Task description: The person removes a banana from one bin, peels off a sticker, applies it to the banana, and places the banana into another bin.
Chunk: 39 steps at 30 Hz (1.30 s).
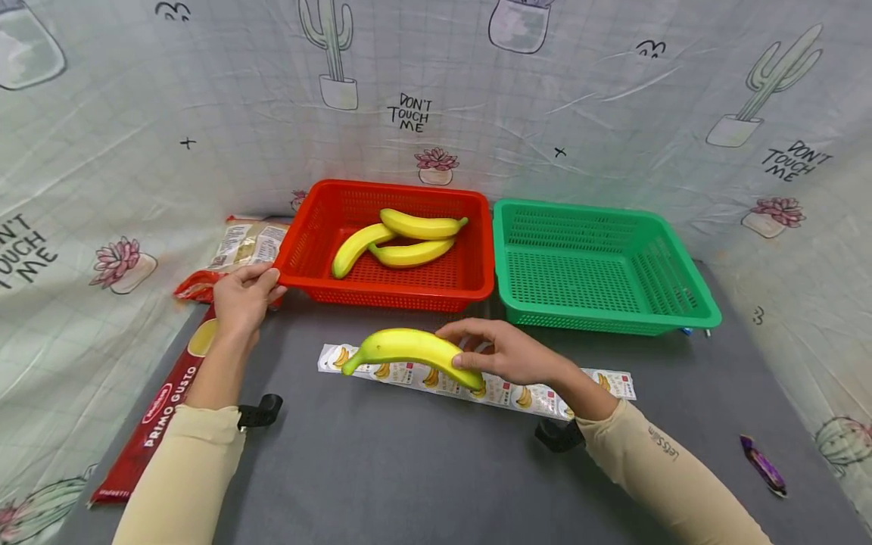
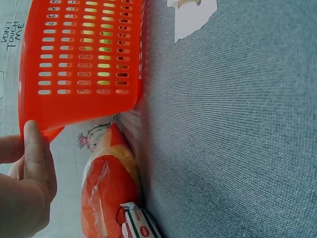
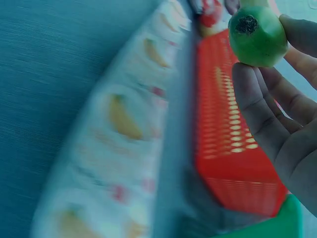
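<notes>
My right hand point(image 1: 507, 350) grips a yellow banana point(image 1: 402, 347) near one end, above a strip of banana-printed stickers point(image 1: 524, 397). In the right wrist view the greenish banana tip point(image 3: 262, 47) sits between thumb and fingers. At the front left corner of a red plastic basket point(image 1: 381, 294), my left hand point(image 1: 244, 299) pinches the rim. The left wrist view has the fingers and thumb of that hand point(image 2: 29, 173) on the basket corner point(image 2: 84, 109). Inside the red basket lie three bananas point(image 1: 422, 225), partly overlapping.
A green basket point(image 1: 613, 325) stands right beside the red one, with nothing in it. To the left lie a clear-and-red food bag point(image 1: 248, 242) and a long red pasta packet point(image 1: 160, 424). A purple-wrapped candy bar point(image 1: 763, 465) lies at right. A printed curtain point(image 1: 477, 144) hangs behind.
</notes>
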Available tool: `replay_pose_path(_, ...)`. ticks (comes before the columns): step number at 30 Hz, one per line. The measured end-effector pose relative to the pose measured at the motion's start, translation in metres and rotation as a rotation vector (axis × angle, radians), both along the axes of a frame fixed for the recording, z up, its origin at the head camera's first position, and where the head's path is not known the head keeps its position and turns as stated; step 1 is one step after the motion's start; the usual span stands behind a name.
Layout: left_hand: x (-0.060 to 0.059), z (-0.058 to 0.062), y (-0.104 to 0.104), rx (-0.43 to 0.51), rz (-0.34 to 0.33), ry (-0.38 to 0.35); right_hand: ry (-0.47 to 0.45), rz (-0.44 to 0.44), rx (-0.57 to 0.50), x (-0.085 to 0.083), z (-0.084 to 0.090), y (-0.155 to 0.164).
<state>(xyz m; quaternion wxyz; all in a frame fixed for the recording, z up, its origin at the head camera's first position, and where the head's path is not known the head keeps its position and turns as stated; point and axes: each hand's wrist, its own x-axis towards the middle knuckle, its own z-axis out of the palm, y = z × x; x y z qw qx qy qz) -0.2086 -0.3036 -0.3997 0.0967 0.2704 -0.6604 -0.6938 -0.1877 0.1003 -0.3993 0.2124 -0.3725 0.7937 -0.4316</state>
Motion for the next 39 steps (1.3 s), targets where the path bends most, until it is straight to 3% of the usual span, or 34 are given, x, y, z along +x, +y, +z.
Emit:
replay_pose_path(6, 0.001, 0.000, 0.000, 0.010, 0.020, 0.012, -0.021, 0.032, -0.003, 0.024, -0.031, 0.008)
replay_pose_path(11, 0.001, 0.000, -0.001, 0.031, 0.034, 0.038, -0.051, 0.027, 0.029, 0.037, -0.045, 0.016)
replay_pose_path(25, 0.003, -0.005, 0.000, 0.023, 0.057, 0.059, -0.042, 0.041, 0.052, 0.049, -0.057, 0.022)
replay_pose_path(31, 0.007, -0.005, 0.000, 0.001, 0.037, 0.043, -0.048, 0.046, 0.049, 0.049, -0.058, 0.022)
replay_pose_path(35, 0.013, -0.008, 0.001, -0.099, 0.010, 0.038, -0.033, 0.047, 0.044, 0.049, -0.059, 0.022)
replay_pose_path(39, 0.021, -0.013, 0.004, -0.343, -0.070, 0.038, -0.021, 0.038, 0.047, 0.048, -0.059, 0.024)
